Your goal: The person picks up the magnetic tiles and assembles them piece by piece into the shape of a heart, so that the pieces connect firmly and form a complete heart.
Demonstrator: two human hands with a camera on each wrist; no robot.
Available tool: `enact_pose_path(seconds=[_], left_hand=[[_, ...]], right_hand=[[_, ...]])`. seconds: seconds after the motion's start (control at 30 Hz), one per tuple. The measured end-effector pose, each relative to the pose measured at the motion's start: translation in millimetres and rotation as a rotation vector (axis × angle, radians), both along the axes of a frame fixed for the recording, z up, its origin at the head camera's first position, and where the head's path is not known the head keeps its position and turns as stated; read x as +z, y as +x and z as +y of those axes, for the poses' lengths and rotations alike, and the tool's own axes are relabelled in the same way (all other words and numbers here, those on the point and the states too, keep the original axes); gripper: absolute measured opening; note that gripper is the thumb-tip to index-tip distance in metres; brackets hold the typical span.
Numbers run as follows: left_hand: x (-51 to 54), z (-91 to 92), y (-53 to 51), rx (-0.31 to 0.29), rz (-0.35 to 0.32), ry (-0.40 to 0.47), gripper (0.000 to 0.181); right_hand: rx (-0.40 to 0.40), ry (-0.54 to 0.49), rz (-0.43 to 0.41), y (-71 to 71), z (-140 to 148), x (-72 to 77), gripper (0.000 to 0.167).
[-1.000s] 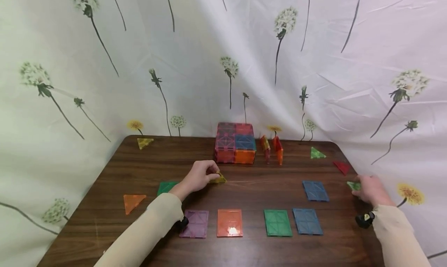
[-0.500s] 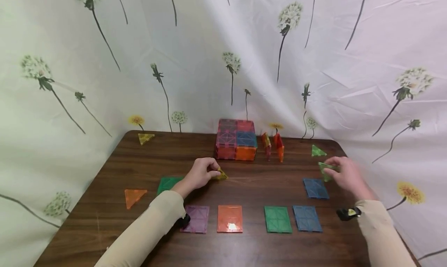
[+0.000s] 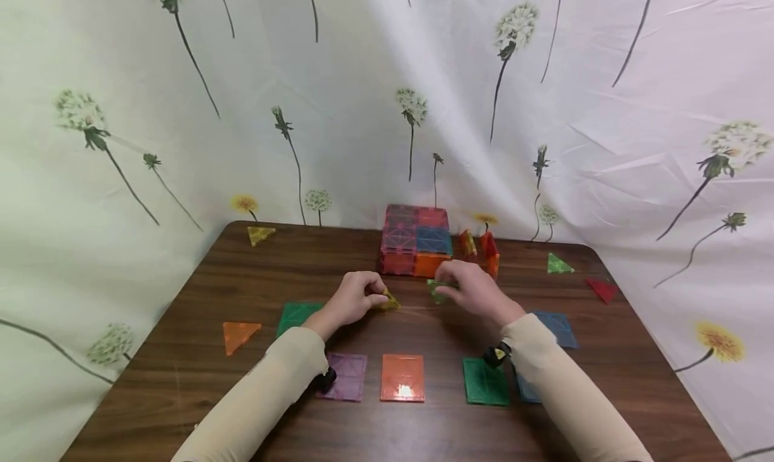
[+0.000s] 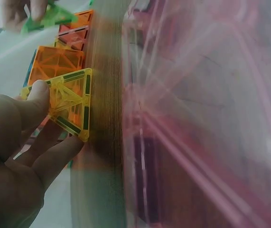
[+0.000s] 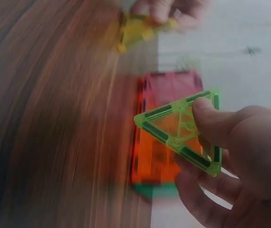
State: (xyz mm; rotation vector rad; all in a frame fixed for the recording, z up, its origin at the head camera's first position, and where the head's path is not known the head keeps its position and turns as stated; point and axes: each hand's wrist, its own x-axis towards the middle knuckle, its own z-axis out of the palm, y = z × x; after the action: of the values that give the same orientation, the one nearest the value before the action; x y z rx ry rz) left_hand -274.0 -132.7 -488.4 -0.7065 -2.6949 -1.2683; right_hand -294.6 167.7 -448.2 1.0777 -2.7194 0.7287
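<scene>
The left hand [image 3: 353, 297] is pinching a yellow triangle [image 4: 73, 99] and the right hand [image 3: 474, 289] a green triangle [image 5: 182, 127], both in front of the tile block [image 3: 416, 240], apparently for pairing, so the next move is probably requiring edge alignment.

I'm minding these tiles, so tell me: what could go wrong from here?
The right hand appears near the standing orange tile in the head view and might topple it.
The green triangle it pinches might slip from between thumb and fingers.
The right sleeve partly hides the near blue square; if low enough, it could drag it.
</scene>
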Motion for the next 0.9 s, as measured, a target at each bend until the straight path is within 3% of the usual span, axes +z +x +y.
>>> enact_pose_path(seconds=[0.2,0.37,0.9], left_hand=[[1.8,4.5,-0.7,-0.02,0.008,-0.001,0.01],[2.4,6.0,-2.7,-0.022,0.004,0.006,0.011],[4.4,-4.7,-6.0,-0.062,-0.032,0.005,0.012]], right_hand=[[0.02,0.096,0.013,-0.1,-36,-2.3,0.014],[0.04,0.09,0.0,-0.9,-51,-7.2,0.014],[0.107,0.035,0.002,-1.0,-58,-15.1,0.008]])
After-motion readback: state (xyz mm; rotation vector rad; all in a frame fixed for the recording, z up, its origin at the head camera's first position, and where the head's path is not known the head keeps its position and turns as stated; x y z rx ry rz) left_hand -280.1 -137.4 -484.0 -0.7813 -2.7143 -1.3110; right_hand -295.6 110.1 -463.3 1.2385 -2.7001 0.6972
